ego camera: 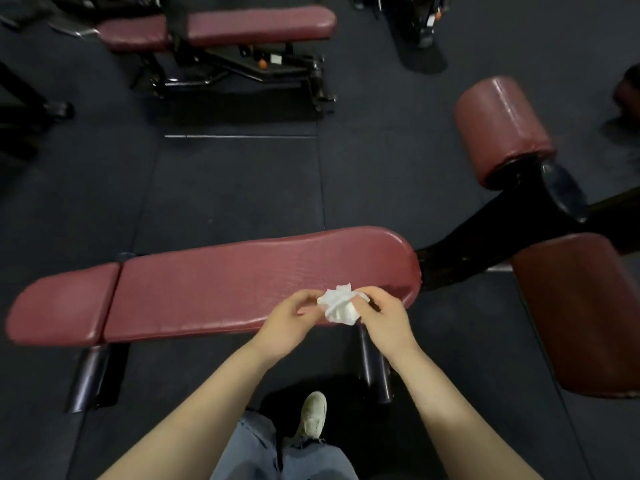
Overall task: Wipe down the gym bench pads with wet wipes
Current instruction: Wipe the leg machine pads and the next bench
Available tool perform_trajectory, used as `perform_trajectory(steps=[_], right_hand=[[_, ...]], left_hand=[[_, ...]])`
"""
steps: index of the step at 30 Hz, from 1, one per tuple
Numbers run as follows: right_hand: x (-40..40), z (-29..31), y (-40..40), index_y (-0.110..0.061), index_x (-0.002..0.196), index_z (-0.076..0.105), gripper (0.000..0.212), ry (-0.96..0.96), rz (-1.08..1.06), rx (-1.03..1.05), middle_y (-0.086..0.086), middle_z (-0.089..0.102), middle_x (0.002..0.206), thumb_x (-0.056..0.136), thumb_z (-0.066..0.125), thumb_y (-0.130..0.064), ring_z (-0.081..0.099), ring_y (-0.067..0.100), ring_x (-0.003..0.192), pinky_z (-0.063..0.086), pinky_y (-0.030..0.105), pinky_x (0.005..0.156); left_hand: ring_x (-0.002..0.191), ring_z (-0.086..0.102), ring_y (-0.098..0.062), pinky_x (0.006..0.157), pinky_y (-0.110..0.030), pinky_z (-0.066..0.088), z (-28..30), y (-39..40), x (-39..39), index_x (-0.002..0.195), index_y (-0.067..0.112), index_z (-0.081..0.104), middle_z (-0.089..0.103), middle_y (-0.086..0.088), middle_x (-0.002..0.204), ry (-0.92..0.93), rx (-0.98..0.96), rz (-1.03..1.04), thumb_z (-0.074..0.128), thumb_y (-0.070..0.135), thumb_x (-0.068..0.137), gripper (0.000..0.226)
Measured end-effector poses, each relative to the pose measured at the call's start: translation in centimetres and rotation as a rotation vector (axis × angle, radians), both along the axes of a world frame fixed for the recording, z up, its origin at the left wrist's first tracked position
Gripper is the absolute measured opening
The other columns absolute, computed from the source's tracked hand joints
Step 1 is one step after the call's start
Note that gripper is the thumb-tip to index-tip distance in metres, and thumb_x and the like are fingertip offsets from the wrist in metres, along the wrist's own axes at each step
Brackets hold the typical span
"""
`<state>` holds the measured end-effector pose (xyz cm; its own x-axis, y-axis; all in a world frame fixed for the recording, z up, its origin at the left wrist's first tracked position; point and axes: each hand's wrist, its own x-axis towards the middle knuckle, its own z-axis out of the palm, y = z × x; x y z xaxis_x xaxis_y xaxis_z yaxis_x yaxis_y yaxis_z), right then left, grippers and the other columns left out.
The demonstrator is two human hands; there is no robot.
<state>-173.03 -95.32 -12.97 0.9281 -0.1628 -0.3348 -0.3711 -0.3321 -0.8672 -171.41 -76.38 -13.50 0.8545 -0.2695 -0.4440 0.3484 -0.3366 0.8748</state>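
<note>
Holding the crumpled wet wipe [339, 304] pinched between the fingers of the left hand [289, 322] and right hand [384, 318] above the bench pad [214, 289], an uneven pull may tear it, or it may drop to the floor [225, 188].

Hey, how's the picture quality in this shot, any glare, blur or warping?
Head view: dim overall; glare streaks on the upper roller pad; wide-angle bending curves the bench pad; the white wipe is bright, its folds soft; edges and corners blur.
</note>
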Motion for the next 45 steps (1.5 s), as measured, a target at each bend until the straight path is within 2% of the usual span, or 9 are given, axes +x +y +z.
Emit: perform_trajectory(steps=[5, 11, 16, 19, 24, 31, 37, 42, 45], right_hand=[[0.7, 3.2, 4.2, -0.021, 0.093, 0.070, 0.014, -0.011, 0.056, 0.063, -0.005, 0.072, 0.088, 0.093, 0.058, -0.014, 0.068, 0.016, 0.084, 0.055, 0.032, 0.077], [0.4, 5.3, 11.0, -0.017, 0.094, 0.064, 0.012, 0.023, 0.068, 0.142, -0.001, 0.074, 0.091, 0.094, 0.056, -0.008, 0.071, 0.014, 0.075, 0.061, 0.034, 0.071], [0.0, 5.9, 18.1, -0.026, 0.083, 0.061, 0.012, 0.002, 0.200, -0.056, -0.002, 0.069, 0.076, 0.088, 0.058, -0.015, 0.062, 0.017, 0.066, 0.054, 0.038, 0.065], [-0.6, 6.2, 23.1, -0.028, 0.086, 0.064, 0.014, -0.063, 0.383, -0.247, -0.009, 0.059, 0.069, 0.095, 0.054, -0.024, 0.052, 0.006, 0.063, 0.039, 0.021, 0.056], [-2.1, 6.8, 31.6, -0.028, 0.108, 0.072, 0.023, -0.189, 0.419, -0.182, -0.021, 0.065, 0.106, 0.097, 0.053, -0.021, 0.059, -0.004, 0.095, 0.042, 0.006, 0.075], [-3.9, 6.8, 40.8, -0.021, 0.113, 0.073, 0.025, -0.610, 0.512, -0.227, -0.017, 0.066, 0.116, 0.093, 0.063, -0.010, 0.054, -0.005, 0.112, 0.037, 0.007, 0.097], [-3.1, 7.8, 46.0, -0.022, 0.094, 0.067, 0.020, -0.181, 0.408, 0.096, -0.006, 0.067, 0.086, 0.100, 0.049, -0.015, 0.059, 0.005, 0.080, 0.046, 0.020, 0.074], [-0.6, 6.9, 48.7, -0.021, 0.093, 0.065, 0.018, -0.027, 0.254, 0.137, 0.001, 0.070, 0.089, 0.098, 0.048, -0.019, 0.068, 0.023, 0.088, 0.057, 0.049, 0.081], [1.5, 6.0, 49.4, -0.019, 0.093, 0.065, 0.019, 0.043, 0.186, 0.154, 0.002, 0.072, 0.088, 0.097, 0.047, -0.020, 0.070, 0.026, 0.085, 0.058, 0.054, 0.075]], left_hand=[[0.083, 0.061, -0.005, 0.081, -0.019, 0.047, 4.1, 3.5, -0.6, 0.095, 0.013, 0.068, 0.070, 0.001, 0.091, -0.106, -0.081, 0.183, 0.057, 0.020, 0.098, 0.013], [0.083, 0.059, -0.012, 0.084, -0.035, 0.051, 6.3, 10.4, -1.9, 0.091, 0.012, 0.064, 0.068, -0.008, 0.093, -0.185, -0.086, 0.295, 0.056, 0.021, 0.099, 0.015], [0.089, 0.064, -0.022, 0.087, -0.036, 0.053, 7.4, 17.7, -3.8, 0.095, 0.012, 0.062, 0.070, -0.003, 0.095, -0.187, -0.092, 0.459, 0.050, 0.020, 0.101, 0.015], [0.091, 0.067, -0.021, 0.087, -0.039, 0.054, 7.8, 22.8, -4.5, 0.092, 0.013, 0.062, 0.071, -0.004, 0.094, -0.203, -0.074, 0.491, 0.049, 0.022, 0.102, 0.019], [0.078, 0.062, -0.007, 0.078, -0.027, 0.051, 8.8, 31.3, -5.6, 0.088, 0.007, 0.059, 0.068, -0.001, 0.082, -0.240, -0.041, 0.552, 0.051, 0.023, 0.102, 0.023], [0.084, 0.066, -0.015, 0.081, -0.032, 0.053, 9.2, 42.0, -6.9, 0.092, 0.005, 0.060, 0.070, -0.011, 0.092, -0.226, -0.065, 0.654, 0.049, 0.023, 0.102, 0.023], [0.084, 0.059, -0.023, 0.081, -0.043, 0.050, 8.7, 46.7, -6.6, 0.080, 0.021, 0.058, 0.064, 0.000, 0.080, -0.120, -0.089, 0.578, 0.044, 0.030, 0.101, 0.027], [0.103, 0.069, -0.034, 0.092, -0.046, 0.056, 8.8, 47.9, -5.1, 0.118, 0.007, 0.066, 0.073, -0.017, 0.109, 0.154, -0.322, 0.437, 0.034, 0.048, 0.105, 0.053], [0.108, 0.069, -0.029, 0.093, -0.043, 0.056, 8.0, 48.2, -4.1, 0.127, 0.012, 0.057, 0.071, -0.010, 0.117, 0.159, -0.341, 0.366, 0.054, 0.030, 0.101, 0.032]])
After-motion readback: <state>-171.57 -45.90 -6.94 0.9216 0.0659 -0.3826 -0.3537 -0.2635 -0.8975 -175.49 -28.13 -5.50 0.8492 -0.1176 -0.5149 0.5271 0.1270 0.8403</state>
